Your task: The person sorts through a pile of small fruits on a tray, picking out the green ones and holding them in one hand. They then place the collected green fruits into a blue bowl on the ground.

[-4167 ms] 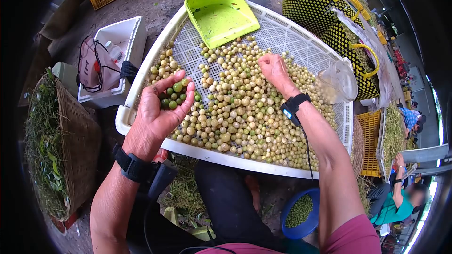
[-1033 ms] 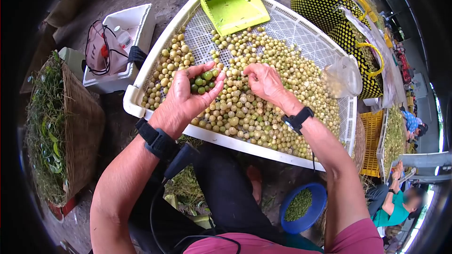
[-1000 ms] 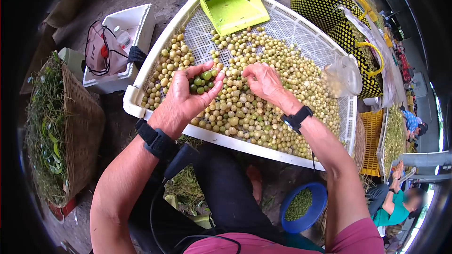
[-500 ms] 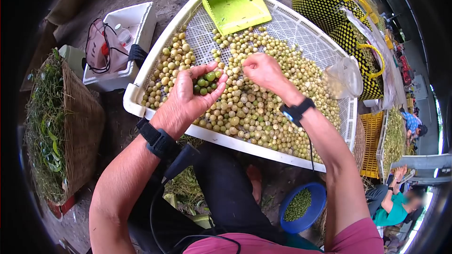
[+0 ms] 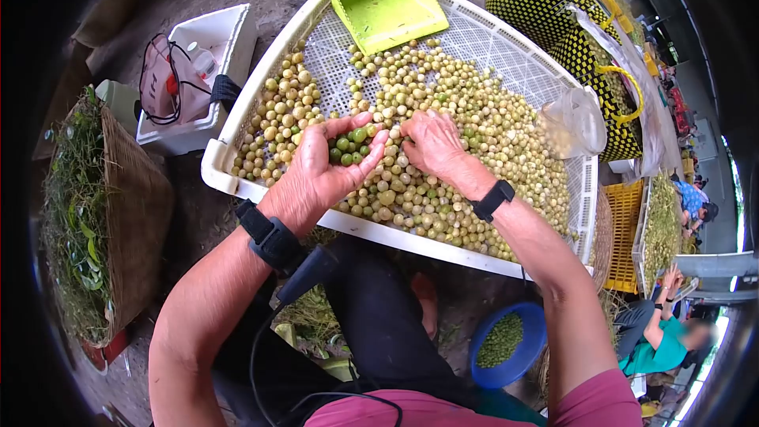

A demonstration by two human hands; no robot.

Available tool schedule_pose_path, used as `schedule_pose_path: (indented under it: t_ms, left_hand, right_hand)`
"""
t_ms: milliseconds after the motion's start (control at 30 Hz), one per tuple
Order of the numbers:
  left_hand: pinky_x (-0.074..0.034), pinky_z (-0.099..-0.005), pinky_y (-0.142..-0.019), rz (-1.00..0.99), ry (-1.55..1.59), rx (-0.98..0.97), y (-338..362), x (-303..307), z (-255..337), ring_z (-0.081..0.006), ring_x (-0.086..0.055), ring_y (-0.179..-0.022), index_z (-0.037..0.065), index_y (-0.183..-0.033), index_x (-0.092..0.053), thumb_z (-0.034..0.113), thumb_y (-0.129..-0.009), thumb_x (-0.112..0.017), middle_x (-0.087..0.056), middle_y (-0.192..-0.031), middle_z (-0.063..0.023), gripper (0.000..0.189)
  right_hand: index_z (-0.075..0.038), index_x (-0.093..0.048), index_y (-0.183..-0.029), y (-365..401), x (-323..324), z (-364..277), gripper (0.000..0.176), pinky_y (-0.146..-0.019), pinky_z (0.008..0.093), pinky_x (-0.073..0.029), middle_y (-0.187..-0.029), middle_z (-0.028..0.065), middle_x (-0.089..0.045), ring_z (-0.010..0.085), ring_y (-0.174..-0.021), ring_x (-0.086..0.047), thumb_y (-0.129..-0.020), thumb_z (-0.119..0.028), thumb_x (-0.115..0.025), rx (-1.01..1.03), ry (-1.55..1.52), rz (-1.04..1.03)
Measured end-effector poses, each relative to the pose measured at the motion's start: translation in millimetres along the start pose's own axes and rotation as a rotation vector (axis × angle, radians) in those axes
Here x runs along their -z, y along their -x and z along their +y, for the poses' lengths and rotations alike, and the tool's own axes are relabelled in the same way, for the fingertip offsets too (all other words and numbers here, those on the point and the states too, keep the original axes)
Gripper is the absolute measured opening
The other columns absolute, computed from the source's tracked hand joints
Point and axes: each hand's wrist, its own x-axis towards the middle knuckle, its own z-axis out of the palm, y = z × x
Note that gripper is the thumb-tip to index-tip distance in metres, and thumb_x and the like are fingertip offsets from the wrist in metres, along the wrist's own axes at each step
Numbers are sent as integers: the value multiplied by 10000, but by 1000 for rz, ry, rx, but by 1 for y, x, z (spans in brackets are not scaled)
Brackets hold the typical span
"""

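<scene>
My left hand (image 5: 322, 168) is cupped, palm up, around several small round green fruits (image 5: 346, 147) over the left-middle part of a white mesh tray (image 5: 379, 235). Beside it, my right hand (image 5: 436, 146) reaches palm down into the spread of pale yellowish fruits (image 5: 506, 182), fingers curled and their tips among the fruits. Whatever lies between those fingertips is hidden. A lime-green dustpan (image 5: 387, 12) rests on the tray's far edge. On the right side of the tray, a clear plastic container (image 5: 583, 122) lies tilted.
To the left stand a wicker basket (image 5: 138, 221) of leafy stems and a white foam box (image 5: 237, 47) holding a bag and bottle. Black-and-yellow woven bags (image 5: 522, 0) are at right. Below is a blue basin (image 5: 531, 332) with green fruits. A person in green (image 5: 660, 344) sits at far right.
My right hand has lowered and moved slightly left, from above the fruits down into them, near my left hand. The left hand still cradles the green fruits. The view has shifted slightly.
</scene>
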Motion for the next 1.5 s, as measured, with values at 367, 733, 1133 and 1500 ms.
schedule_pose_path:
  t_ms: [367,733,1133,1500]
  left_hand:
    - [-489,-342,-795,-7,-56,-39,-3,2,7,-275,-515,-921,-76,-960,-525,40,-830,-435,-486,-1001,-197,196]
    - [-490,-337,-792,-3,-66,-37,-1,1,8,-268,-518,-919,-77,-970,-525,43,-833,-435,-494,-994,-193,204]
    - [-491,-337,-789,-7,-61,-37,-1,0,9,-265,-519,-914,-72,-960,-533,50,-829,-452,-510,-983,-185,196]
    - [-498,-331,-767,-4,-74,-25,-4,1,9,-247,-542,-857,-65,-924,-537,25,-811,-469,-543,-899,-156,159]
  right_hand:
    - [-67,-642,-702,-7,10,17,136,-597,314,-458,-669,101,-614,217,-612,-596,-680,-195,-604,-219,-582,180]
    - [-40,-481,-700,-2,-9,14,214,-560,433,-415,-611,156,-556,339,-604,-554,-783,-235,-514,-140,-298,328]
    - [-69,-454,-555,-1,7,58,389,-443,266,-300,-495,29,-430,103,-459,-370,-834,-340,-457,-240,-903,374]
    - [-99,-622,-748,-28,0,89,152,-596,338,-444,-669,100,-593,215,-623,-570,-713,-219,-535,-287,-301,317]
